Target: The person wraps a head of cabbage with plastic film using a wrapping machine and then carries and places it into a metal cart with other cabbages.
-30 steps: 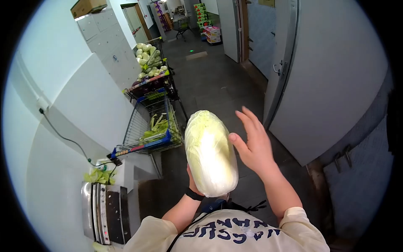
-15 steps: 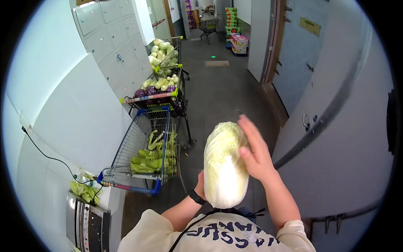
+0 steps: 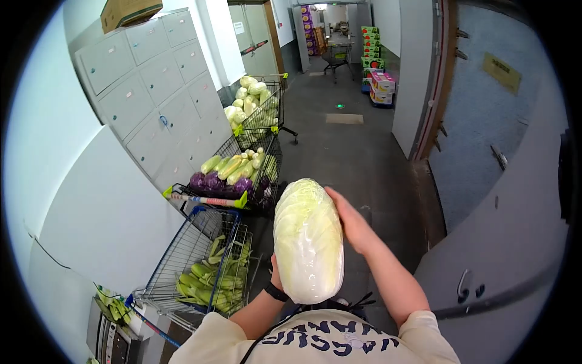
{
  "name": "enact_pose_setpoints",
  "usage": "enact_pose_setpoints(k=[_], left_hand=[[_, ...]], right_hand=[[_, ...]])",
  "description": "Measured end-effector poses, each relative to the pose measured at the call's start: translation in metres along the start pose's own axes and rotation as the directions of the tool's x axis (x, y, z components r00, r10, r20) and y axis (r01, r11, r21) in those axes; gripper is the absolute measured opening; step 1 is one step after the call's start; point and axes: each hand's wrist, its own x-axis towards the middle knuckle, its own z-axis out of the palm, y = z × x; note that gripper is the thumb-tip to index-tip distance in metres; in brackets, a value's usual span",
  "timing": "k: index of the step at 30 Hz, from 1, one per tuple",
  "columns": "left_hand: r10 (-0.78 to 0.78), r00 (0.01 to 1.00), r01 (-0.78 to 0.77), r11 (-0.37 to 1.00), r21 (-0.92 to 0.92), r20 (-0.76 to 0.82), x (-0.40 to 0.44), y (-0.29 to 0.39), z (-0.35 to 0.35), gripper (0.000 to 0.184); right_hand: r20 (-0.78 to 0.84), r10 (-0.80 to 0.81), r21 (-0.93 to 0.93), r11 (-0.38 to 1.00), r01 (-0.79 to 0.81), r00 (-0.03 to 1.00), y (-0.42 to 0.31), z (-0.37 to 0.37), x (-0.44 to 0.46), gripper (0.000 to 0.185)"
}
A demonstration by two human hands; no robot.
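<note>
A plastic-wrapped napa cabbage (image 3: 308, 242) is held up in front of my chest, its leafy top pointing away from me and its white base towards me. My left hand (image 3: 276, 274) supports it from the lower left, with most of its fingers hidden beneath or behind it. Along its right side lies my right hand (image 3: 353, 223), the visible fingers resting against the wrap near the top. Both hands have the cabbage between them.
At the left, a blue-trimmed cart (image 3: 182, 255) holds green corn husks or corn. Beyond it, a black cart (image 3: 227, 185) carries purple and pale green vegetables, and another holds cabbages (image 3: 250, 100). Grey lockers (image 3: 151, 85) line the left wall; stacked boxes (image 3: 382, 88) stand farther down the corridor.
My right hand, raised with fingers apart from the cabbage's upper right, has come down against its side. The camera view has tilted up and shifted; the cabbage sits slightly farther left.
</note>
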Motion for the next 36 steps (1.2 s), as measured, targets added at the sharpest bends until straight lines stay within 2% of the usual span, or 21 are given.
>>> enact_pose_setpoints(k=[1,2,5,6,7,9,12,13,15,18,20,21,22,24,25,27,30,31,33,34,36], left_hand=[[0.045,0.998,-0.046,0.999,-0.026,-0.038,0.022,0.004,-0.001,0.074],[0.09,0.996,-0.09,0.995,-0.034,-0.008,0.042,0.009,0.0,0.074],[0.071,0.992,-0.085,0.987,-0.137,-0.102,0.111,0.029,-0.012,0.075],[0.1,0.992,-0.11,0.985,-0.131,-0.081,0.136,0.034,-0.019,0.076],[0.128,0.99,-0.135,0.983,-0.124,-0.06,0.159,0.038,-0.028,0.077],[0.179,0.984,-0.179,0.979,-0.095,-0.011,0.209,0.052,-0.054,0.078],[0.256,0.966,-0.259,0.943,-0.209,-0.041,0.29,0.074,-0.102,0.079],[0.238,0.967,-0.248,0.96,-0.131,-0.087,0.319,0.092,-0.111,0.08],[0.213,0.955,-0.218,0.976,-0.003,-0.206,0.372,0.12,-0.122,0.081],[0.279,0.96,-0.28,0.951,-0.133,-0.03,0.455,0.164,-0.093,0.071],[0.274,0.958,-0.237,0.923,0.303,-0.084,0.517,0.194,-0.099,0.064],[0.222,0.97,-0.153,0.869,0.471,-0.095,0.546,0.212,-0.099,0.056],[0.17,0.98,-0.069,0.78,0.623,-0.105,0.576,0.229,-0.099,0.048],[0.438,0.885,-0.194,0.033,0.98,0.161,0.639,0.267,-0.106,0.048],[0.484,0.872,-0.04,-0.075,0.996,0.072,0.653,0.286,-0.094,0.052],[0.393,0.909,-0.103,0.53,0.842,-0.136,0.692,0.295,-0.116,0.057],[0.336,0.931,-0.075,0.558,0.826,-0.142,0.769,0.285,-0.146,0.069],[0.238,0.957,-0.042,0.674,0.738,-0.163,0.807,0.283,-0.158,0.071],[0.294,0.925,-0.111,0.816,0.568,-0.242,0.859,0.299,-0.184,0.075],[0.296,0.941,-0.221,0.905,0.365,-0.165,0.879,0.317,-0.186,0.086],[0.323,0.924,-0.269,0.929,0.255,-0.205,0.907,0.344,-0.189,0.094]], right_hand=[[0.015,0.049,0.106,0.993,-0.05,0.999,-0.005,-0.015,0.03,0.066],[-0.129,0.02,0.007,1.0,-0.019,0.991,-0.014,-0.025,0.056,0.066],[-0.023,-0.14,-0.117,0.984,0.136,0.99,-0.003,-0.046,0.142,0.067],[0.249,-0.129,-0.256,0.947,0.193,0.96,0.0,-0.049,0.171,0.069],[0.295,-0.083,-0.396,0.896,0.201,0.952,0.002,-0.047,0.193,0.071],[0.351,-0.117,-0.183,0.965,0.19,0.929,0.023,-0.075,0.266,0.07],[-0.001,-0.129,-0.206,0.97,0.126,0.992,0.04,-0.116,0.342,0.069],[-0.094,-0.065,-0.133,0.99,0.052,0.993,0.049,-0.131,0.364,0.07],[-0.058,0.071,0.02,0.997,-0.07,0.996,0.067,-0.155,0.402,0.079],[0.273,0.207,0.215,0.939,-0.269,0.94,0.075,-0.173,0.454,0.095],[0.35,0.169,0.26,0.928,-0.269,0.921,0.096,-0.19,0.495,0.098],[0.419,0.2,0.252,0.912,-0.325,0.886,0.111,-0.211,0.516,0.096],[0.316,0.235,0.392,0.85,-0.352,0.919,0.107,-0.217,0.538,0.094],[0.222,0.234,0.575,0.753,-0.321,0.947,0.115,-0.245,0.588,0.09],[0.159,0.223,0.59,0.76,-0.273,0.962,0.114,-0.253,0.613,0.089],[0.124,0.222,0.589,0.768,-0.252,0.967,0.128,-0.279,0.67,0.088],[0.087,0.35,0.401,0.845,-0.354,0.933,0.158,-0.314,0.756,0.088],[0.164,0.336,0.402,0.836,-0.374,0.928,0.159,-0.317,0.795,0.1],[0.168,0.247,0.2,0.94,-0.278,0.954,0.137,-0.309,0.865,0.118],[0.221,0.235,0.161,0.949,-0.273,0.947,0.129,-0.312,0.905,0.121],[0.317,0.258,0.075,0.953,-0.295,0.913,0.128,-0.318,0.967,0.128]])
